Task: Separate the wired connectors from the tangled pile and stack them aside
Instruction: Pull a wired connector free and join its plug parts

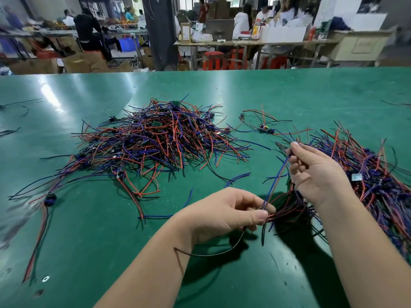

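A tangled pile (155,141) of red, blue and black wires with small connectors lies in the middle of the green table (89,230). At the right lies a second, more aligned heap of wired connectors (373,174). My left hand (224,214) pinches one wired connector at its base, above the table's near part. Its blue wire (277,181) runs up to my right hand (315,172), which pinches the wire's upper end. A thin black wire (222,252) hangs below my left hand.
One separate wired connector (266,130) lies between the two heaps. Loose wired pieces (47,198) trail off at the left. Stray wires lie at the far left and far right edges. Behind the table, people work at benches with boxes and red stools.
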